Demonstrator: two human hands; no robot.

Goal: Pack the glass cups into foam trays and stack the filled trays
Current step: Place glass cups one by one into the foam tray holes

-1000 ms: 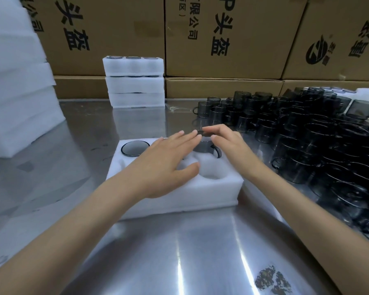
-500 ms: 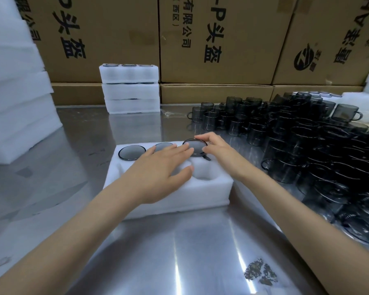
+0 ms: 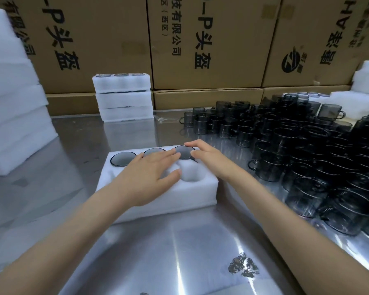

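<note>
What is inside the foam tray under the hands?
The foam tray holds three glass cups in its back row. One front pocket is empty; the left hand covers the others.

Both hands lie flat on the foam tray [image 3: 158,201] on the tabletop [image 3: 179,252]. The right hand [image 3: 211,160] touches the third cup [image 3: 184,152]; the left hand [image 3: 149,177] covers the middle

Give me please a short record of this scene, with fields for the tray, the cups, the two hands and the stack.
tray: white foam, on the metal table
back row: three cups seated, the right one under both hands' fingertips
front row: right pocket empty, the others hidden by the left hand
left hand: flat on the tray, fingers straight
right hand: fingers on the right cup's rim
loose cups: many, right of the tray
stack: three trays at the back
</note>
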